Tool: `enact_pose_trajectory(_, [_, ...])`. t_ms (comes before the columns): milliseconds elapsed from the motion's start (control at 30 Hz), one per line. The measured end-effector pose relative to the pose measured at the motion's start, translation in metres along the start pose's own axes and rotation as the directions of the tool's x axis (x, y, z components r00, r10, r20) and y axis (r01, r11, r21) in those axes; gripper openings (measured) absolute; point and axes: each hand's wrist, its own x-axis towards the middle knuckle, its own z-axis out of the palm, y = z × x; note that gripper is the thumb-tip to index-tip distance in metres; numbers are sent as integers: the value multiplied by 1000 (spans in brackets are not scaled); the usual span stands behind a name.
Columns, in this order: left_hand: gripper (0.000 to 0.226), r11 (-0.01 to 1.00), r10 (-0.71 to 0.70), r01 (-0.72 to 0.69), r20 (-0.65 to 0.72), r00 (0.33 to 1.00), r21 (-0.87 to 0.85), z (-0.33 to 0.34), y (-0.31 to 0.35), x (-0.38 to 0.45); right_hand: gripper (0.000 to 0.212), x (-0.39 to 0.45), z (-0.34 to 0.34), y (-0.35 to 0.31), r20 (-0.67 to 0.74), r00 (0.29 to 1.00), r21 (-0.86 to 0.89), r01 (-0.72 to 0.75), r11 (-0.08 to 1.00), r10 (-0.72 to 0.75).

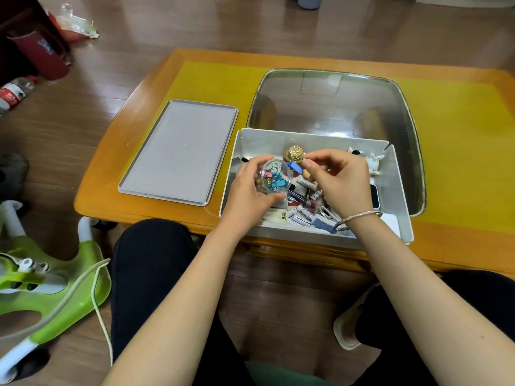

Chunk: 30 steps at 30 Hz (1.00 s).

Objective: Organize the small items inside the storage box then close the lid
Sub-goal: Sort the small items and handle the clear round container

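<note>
Left hand [252, 190] grips the small clear plastic tub of binder clips [274, 176] - light, slick, hold its sides; right hand [340, 181] pinches a blue binder clip [294, 167] at the tub's 2 o'clock.

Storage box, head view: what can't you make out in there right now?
- Floor of the storage box under both hands: covered by the left hand and right hand.
- Clear tub: clip count too small.
- Blue clip: grip partly hidden by right fingers.
- Battery labels: blurred.
</note>
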Motion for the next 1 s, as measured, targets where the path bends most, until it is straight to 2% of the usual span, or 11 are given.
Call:
enact_pose_trajectory(200, [74, 1000, 11, -11, 74, 997, 4, -1, 0, -2, 6, 1, 9, -2, 0, 992, -209, 123, 970, -125])
enact_pose_trajectory(367, [75, 1000, 14, -14, 117, 993, 2, -1, 0, -3, 3, 2, 12, -1, -20, 982, -267, 174, 948, -186])
enact_pose_trajectory(500, [76, 998, 31, -39, 136, 990, 53, 0, 0, -4, 4, 0, 17, 0, 22, 976, -280, 214, 936, -216])
enact_pose_trajectory(633, [73, 999, 30, -35, 158, 987, 31, -1, 1, -4, 6, 4, 19, 2, 55, 956, -373, 287, 882, -288])
enact_pose_trajectory(800, [71, 1000, 7, -9, 163, 987, 11, -2, 0, -4, 11, 2, 24, 1, 97, 960, -380, 279, 882, -261])
enact_pose_trajectory(1000, [70, 1000, 20, -22, 149, 989, 6, -2, -1, -2, 19, 0, 16, 4, 258, 926, -400, 361, 842, -274])
